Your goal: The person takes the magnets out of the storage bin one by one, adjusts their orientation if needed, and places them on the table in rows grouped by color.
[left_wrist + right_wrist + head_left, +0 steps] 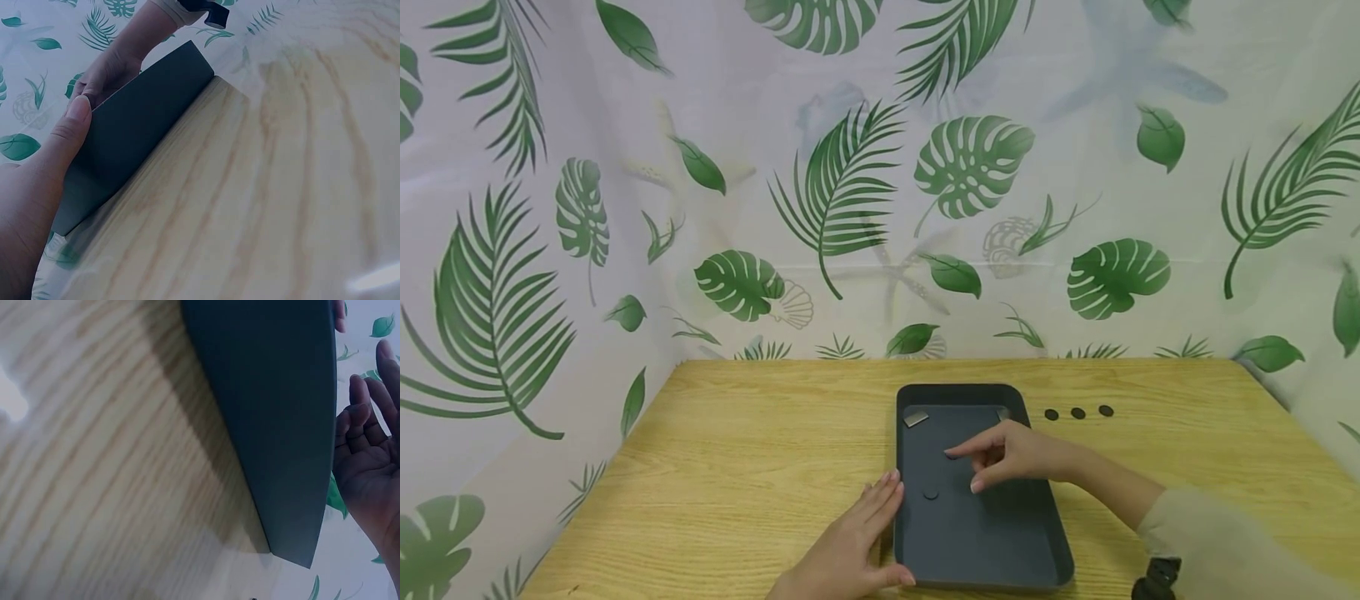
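Note:
A dark grey rectangular tray (985, 550) lies on the table. My left hand (850, 542) rests along its left wall with fingers straight, the thumb at the near left corner. In the left wrist view that thumb (72, 128) touches the tray's rim. My right hand (1018, 458) is over the tray, index finger extended down to a small dark spot on the tray floor, thumb apart and the other fingers curled in. A small black disc (930, 492) lies on the floor nearer me. A shiny rectangular piece (916, 418) sits in the far left corner; another (1003, 413) is partly hidden behind my right hand.
Three small black discs (1078, 412) lie in a row on the wooden table (760, 450), right of the tray's far end. A leaf-patterned sheet (850, 317) hangs behind the table and along its sides.

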{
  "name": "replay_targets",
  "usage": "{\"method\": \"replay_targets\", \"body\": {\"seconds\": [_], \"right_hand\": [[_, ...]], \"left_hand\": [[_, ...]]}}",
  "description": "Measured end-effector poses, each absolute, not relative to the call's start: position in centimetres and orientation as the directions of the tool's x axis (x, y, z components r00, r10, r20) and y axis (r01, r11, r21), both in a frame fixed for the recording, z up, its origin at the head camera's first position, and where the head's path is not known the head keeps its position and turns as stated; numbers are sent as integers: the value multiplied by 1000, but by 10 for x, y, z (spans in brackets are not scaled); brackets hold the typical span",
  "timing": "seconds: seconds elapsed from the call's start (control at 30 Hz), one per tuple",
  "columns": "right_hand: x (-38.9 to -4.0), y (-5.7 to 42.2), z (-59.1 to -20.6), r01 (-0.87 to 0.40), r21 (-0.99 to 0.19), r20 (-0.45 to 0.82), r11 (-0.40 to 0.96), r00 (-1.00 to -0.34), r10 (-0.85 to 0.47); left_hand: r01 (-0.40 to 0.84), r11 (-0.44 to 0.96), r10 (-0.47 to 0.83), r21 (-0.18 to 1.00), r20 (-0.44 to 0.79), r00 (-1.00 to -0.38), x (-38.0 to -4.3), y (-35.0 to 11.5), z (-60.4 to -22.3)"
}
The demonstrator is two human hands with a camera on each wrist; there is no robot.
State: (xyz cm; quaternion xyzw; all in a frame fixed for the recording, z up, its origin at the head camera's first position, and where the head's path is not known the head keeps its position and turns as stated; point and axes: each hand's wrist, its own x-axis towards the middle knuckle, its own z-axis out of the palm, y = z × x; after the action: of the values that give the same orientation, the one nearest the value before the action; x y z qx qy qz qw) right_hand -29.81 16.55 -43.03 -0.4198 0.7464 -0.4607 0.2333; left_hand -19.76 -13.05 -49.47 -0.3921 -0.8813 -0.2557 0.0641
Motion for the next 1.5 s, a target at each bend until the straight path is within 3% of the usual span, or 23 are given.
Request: {"method": "replay_targets", "body": {"seconds": [0.27, 0.63, 0.83, 0.97, 1.2, 1.5], "right_hand": [[-295, 151, -444, -400, -894, 35, 202, -512, -858], [-288, 138, -461, -368, -884, -12, 287, -598, -802], [-284, 134, -469, -298, -906, -30, 300, -664, -748], [-281, 132, -472, -240, -925, -62, 296, -672, -738], [-278, 124, -474, -263, -897, -66, 355, -714, -697], [-275, 117, -475, -271, -851, -80, 450, -780, -621]], "left_hand": [[714, 562, 658, 418, 297, -692, -197, -131, -495], [705, 562, 662, 433, 275, -697, -196, -130, -491], [705, 576, 658, 413, 276, -700, -196, -129, -491], [712, 576, 659, 402, 288, -695, -197, -129, -492], [742, 561, 666, 367, 334, -668, -197, -131, -494], [728, 569, 666, 383, 305, -681, -197, -132, -493]]}}
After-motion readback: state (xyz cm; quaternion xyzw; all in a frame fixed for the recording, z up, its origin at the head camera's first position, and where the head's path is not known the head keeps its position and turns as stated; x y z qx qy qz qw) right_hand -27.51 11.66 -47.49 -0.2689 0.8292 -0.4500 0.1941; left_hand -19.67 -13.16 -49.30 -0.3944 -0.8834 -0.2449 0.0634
